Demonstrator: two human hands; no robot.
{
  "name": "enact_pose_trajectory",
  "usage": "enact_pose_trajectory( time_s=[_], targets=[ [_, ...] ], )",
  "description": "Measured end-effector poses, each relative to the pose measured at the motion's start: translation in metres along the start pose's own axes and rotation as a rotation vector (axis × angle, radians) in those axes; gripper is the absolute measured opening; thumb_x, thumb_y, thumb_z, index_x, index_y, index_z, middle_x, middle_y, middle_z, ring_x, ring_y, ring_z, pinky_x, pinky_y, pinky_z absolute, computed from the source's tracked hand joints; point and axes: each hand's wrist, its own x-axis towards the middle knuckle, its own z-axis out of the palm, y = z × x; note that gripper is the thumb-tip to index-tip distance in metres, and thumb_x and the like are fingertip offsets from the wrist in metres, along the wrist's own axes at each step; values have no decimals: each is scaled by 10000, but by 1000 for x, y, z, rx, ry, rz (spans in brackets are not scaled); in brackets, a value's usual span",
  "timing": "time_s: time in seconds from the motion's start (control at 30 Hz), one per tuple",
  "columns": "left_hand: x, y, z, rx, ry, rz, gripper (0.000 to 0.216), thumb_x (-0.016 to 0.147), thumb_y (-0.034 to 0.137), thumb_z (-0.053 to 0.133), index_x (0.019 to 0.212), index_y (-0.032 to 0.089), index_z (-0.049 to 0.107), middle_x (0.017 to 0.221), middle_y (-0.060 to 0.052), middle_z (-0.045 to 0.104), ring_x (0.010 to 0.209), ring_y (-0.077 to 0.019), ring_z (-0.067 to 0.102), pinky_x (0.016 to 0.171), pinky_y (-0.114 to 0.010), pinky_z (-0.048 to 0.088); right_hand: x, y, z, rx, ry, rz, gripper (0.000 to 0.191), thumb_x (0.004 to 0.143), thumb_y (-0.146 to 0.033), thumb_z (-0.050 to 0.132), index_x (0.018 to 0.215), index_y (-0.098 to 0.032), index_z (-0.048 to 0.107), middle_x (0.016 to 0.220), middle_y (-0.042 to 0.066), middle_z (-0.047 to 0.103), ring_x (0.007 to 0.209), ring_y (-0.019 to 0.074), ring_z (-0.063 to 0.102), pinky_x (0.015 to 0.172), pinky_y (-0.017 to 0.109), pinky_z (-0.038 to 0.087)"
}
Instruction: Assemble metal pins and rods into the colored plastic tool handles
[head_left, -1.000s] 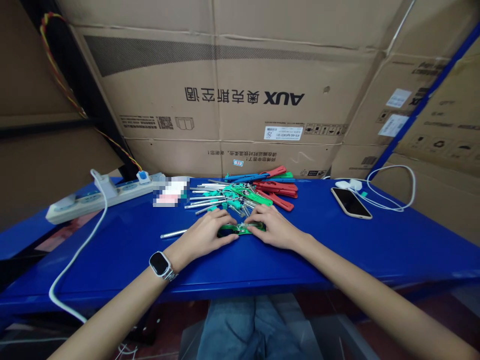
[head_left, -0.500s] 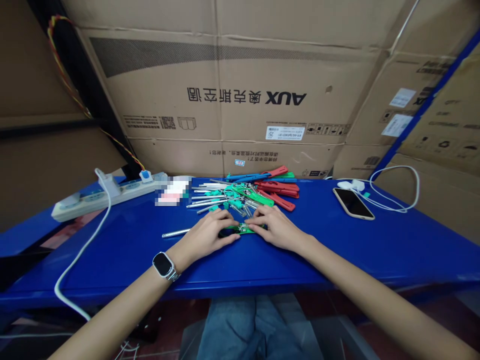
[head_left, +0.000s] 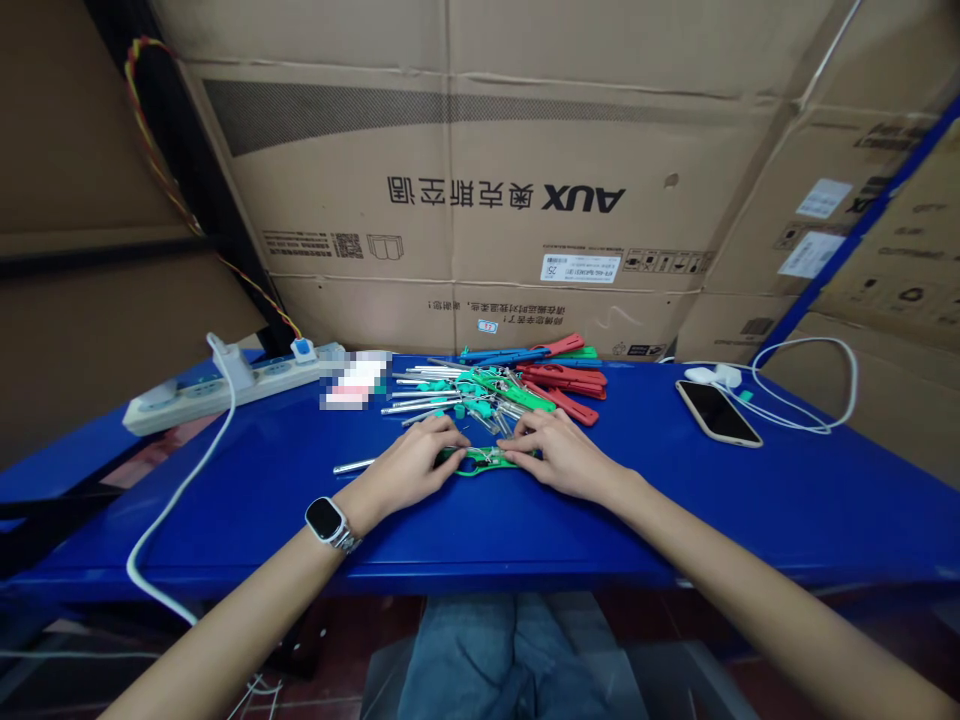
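A green long-necked lighter [head_left: 474, 468] lies across the table before me, with its inner parts and thin wires showing in the handle. Its metal tube [head_left: 352, 467] sticks out to the left from under my left hand [head_left: 416, 460]. That hand is closed, thumb and fingers gripping the lighter's left part. My right hand [head_left: 561, 455] pinches the handle's right end, its fingertips close to the small inner parts. Just behind both hands is a pile of lighter parts: metal tubes [head_left: 412, 406] with teal pieces, clear tanks, and a green handle shell [head_left: 525, 394].
Red handle shells [head_left: 566, 380] and blue ones [head_left: 502, 355] lie at the back of the pile. A power strip [head_left: 225, 385] with a white cable is at the left. A phone [head_left: 718, 412] and charging cable [head_left: 806, 425] lie at the right. Cardboard [head_left: 480, 130] stands behind the blue table [head_left: 637, 560].
My left fingers have drawn back left along the lighter, baring more of its green handle. My right hand still pinches the right end. The view has shifted slightly.
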Motion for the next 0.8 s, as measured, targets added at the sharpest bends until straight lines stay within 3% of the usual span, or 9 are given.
enact_pose_trajectory(
  time_s=[0.2,0.37,0.67,0.8],
  targets=[
    [0,-2,1,-37,70,35,220,986,261,495,1014,186,701,982,-74,627,937,-212,589,834,-337,501,0,0,0,-10,8,-5,250,973,-350,572,1149,-294,739,948,58,658,960,212,588,824,358,340],
    [-5,-3,-1,44,85,101,255,998,261,481,1065,204,721,999,-82,636,946,-217,591,831,-345,503,0,0,1,-13,12,0,255,975,-347,570,1156,-283,738,961,62,661,967,210,592,828,358,338],
    [-5,-6,-5,-77,79,28,191,973,224,523,990,196,711,957,-52,698,886,-186,647,805,-301,507,0,-5,-8,-67,-30,2,262,976,-324,550,1154,-277,735,963,65,660,982,226,592,836,376,346],
    [-6,-5,-5,-31,72,49,189,962,202,512,951,188,701,955,-61,699,892,-193,648,814,-307,512,12,-13,-10,-28,11,-2,273,957,-335,564,1154,-228,719,1031,78,660,984,221,606,836,351,385]
  ],
)
